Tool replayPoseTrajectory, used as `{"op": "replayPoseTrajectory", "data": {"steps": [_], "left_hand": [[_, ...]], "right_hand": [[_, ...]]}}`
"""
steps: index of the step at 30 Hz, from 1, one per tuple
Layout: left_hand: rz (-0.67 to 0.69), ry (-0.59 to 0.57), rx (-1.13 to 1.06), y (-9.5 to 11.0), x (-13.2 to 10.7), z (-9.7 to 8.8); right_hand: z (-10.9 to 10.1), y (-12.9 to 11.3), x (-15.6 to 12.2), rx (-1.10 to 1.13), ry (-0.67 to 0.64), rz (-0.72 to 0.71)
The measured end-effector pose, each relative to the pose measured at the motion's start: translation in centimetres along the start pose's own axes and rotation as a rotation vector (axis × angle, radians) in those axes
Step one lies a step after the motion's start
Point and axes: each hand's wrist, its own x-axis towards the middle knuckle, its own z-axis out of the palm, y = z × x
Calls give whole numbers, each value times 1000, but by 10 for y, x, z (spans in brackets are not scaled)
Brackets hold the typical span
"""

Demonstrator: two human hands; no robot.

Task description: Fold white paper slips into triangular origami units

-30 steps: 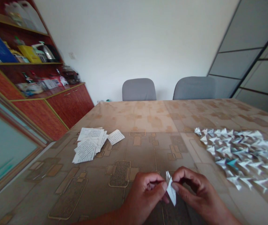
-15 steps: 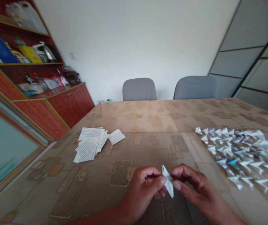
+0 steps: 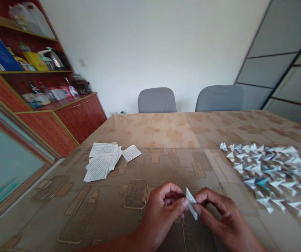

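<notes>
Between my hands, above the near part of the table, is a small folded piece of paper, narrow and pointed at both ends, tilted. My left hand pinches its left side between thumb and fingers. From the other side, the thumb and forefinger of my right hand close on its right edge. To the right lie rows of small folded paper pieces with pointed tips, one partly teal. Over to the left is a loose pile of printed paper slips, with one slip lying just beside it.
A patterned cover lies over the table. Two grey chairs stand at its far edge, before a white wall. At the left is a red-brown cabinet with a kettle, jugs and boxes on its shelves. Grey panels rise at the right.
The folded paper has shifted slightly right and turned more edge-on. My right thumb and forefinger have come in onto its right edge; my left hand still pinches it.
</notes>
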Motion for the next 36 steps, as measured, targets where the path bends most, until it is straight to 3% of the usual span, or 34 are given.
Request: {"op": "replayPoseTrajectory", "data": {"steps": [8,15,20,32,36], "left_hand": [[10,-27,-61,3,-1,2],[5,-57,-120,9,-4,6],[11,-53,-102,11,-4,5],[3,-78,-25,12,-3,1],[-13,-47,-9,12,-2,3]], "right_hand": [[1,0,0,51,-11,29],[-2,1,5,409,-77,135],[-1,-2,4,513,-79,163],[0,-2,7,482,-62,200],[1,1,4,404,-37,121]]}}
